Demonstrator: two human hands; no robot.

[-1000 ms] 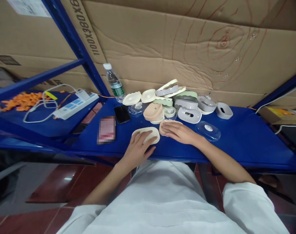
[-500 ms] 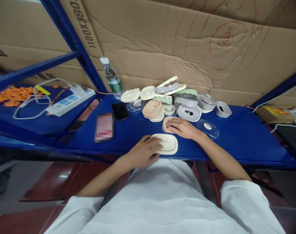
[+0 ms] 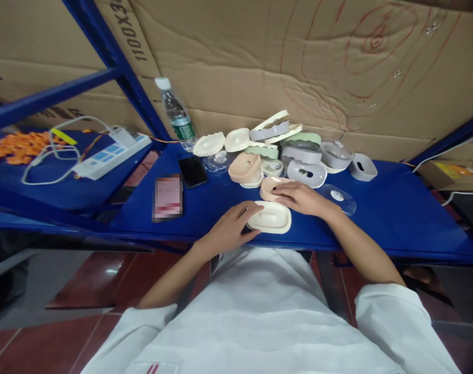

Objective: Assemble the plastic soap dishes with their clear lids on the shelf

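Has cream dish [image 3: 273, 217] hollow side up near front edge of blue tabletop [image 3: 392, 218], left end between thumb and fingers of left hand [image 3: 231, 229]: clamped there, thumb at near side, fingers over far rim. Rest of dish sticks out right of fingertips. Right hand [image 3: 306, 197] over right end of peach dish [image 3: 266, 189], just beyond cream one; fingers close together on top, thumb hidden, can't tell if clamped. Further back, jumbled pile of cream, green and lilac-grey dish parts, plus stacked peach dish [image 3: 242, 169] and grey slotted tray [image 3: 306, 174]. Clear lid [image 3: 336, 200] right of right hand, near wrist. To left: dark phone [image 3: 193, 172], pixelated pink item [image 3: 167, 197], water bottle [image 3: 178, 117] upright at back. Beyond blue frame, side shelf with power strip [image 3: 112, 161], white cable and orange parts [image 3: 22, 145]. Cardboard [image 3: 236, 62] behind table, red ring lines at upper right. Open carton [image 3: 447, 176] far right. Red tiled floor [image 3: 65, 343] below.
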